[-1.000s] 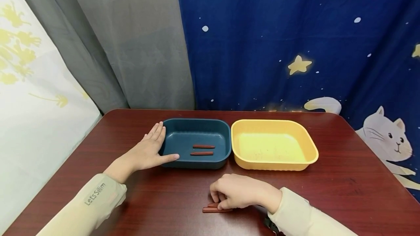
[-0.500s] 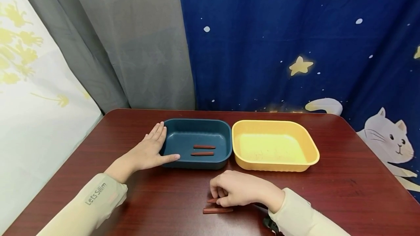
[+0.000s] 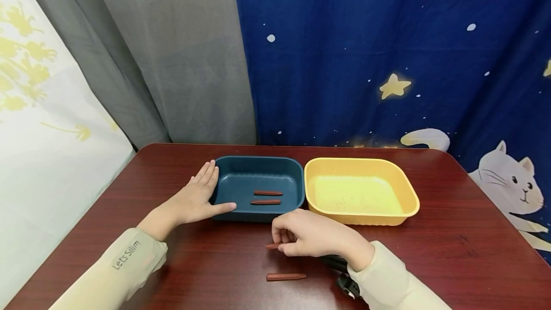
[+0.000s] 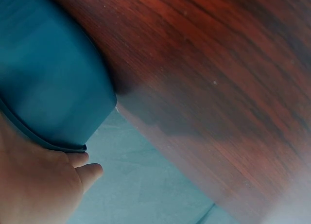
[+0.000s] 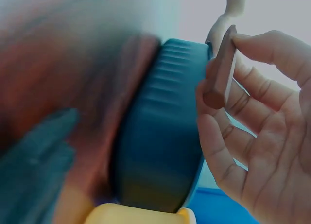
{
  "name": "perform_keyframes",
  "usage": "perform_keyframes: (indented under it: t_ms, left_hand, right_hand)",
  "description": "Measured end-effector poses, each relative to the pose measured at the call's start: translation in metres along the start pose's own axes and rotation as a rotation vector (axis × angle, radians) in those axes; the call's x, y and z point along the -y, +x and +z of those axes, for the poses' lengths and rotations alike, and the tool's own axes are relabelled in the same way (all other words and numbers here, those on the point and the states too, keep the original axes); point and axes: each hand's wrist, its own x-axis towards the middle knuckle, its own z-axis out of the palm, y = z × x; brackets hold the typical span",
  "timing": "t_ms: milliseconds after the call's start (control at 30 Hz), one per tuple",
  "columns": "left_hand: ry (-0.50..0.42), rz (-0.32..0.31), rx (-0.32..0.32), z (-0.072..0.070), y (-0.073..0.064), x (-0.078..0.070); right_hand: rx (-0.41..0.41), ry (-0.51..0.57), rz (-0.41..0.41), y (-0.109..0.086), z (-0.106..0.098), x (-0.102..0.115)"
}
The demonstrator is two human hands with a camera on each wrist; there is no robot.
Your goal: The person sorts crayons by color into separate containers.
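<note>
My right hand pinches a reddish-brown crayon between thumb and fingers, above the table just in front of the dark blue bin. In the head view only the tip of that crayon shows. A second crayon lies on the table nearer to me. Two similar crayons, a rear one and a front one, lie inside the blue bin. Extended fingers of my left hand rest against that bin's left side, with the thumb over its front rim.
A yellow bin stands against the blue bin's right side, with no crayon in it. Both stand toward the far edge of the red-brown table. Grey and blue curtains hang behind.
My right hand has lifted one crayon off the table, away from the other one, and moved it forward toward the blue bin. The left hand has stayed in place.
</note>
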Motion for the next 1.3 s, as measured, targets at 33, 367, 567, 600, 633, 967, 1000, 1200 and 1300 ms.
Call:
perform_keyframes:
  t_ms: [33,367,567,600,633,967,1000,1200,1300]
  left_hand:
    - [-0.001,-0.001,0.0,0.0,0.0,0.0]
    - [-0.005,-0.004,0.0,0.0,-0.001,-0.001]
    - [-0.007,0.001,0.0,0.001,0.0,0.001]
    - [-0.007,0.003,0.0,0.001,0.0,0.001]
    - [-0.007,0.004,0.001,0.001,0.0,0.001]
    - [-0.001,0.003,0.007,-0.001,0.001,0.002]
    - [0.0,0.003,0.008,-0.001,0.001,0.001]
    - [-0.001,0.002,0.003,0.0,0.0,0.001]
    - [-0.006,0.002,0.001,0.0,0.001,0.001]
  right_hand:
    - [-0.008,0.002,-0.003,0.001,-0.002,0.001]
    - [-0.083,0.061,0.007,0.007,-0.015,0.0]
    - [-0.116,0.108,0.024,0.013,-0.021,-0.008]
    - [-0.126,0.122,0.029,0.014,-0.021,-0.009]
    - [-0.138,0.137,0.033,0.015,-0.021,-0.011]
    - [-0.245,0.212,0.038,0.032,-0.022,-0.021]
    - [-0.25,0.217,0.04,0.034,-0.023,-0.021]
    - [-0.267,0.236,0.07,0.047,-0.021,-0.029]
    - [-0.28,0.209,0.071,0.054,-0.018,-0.035]
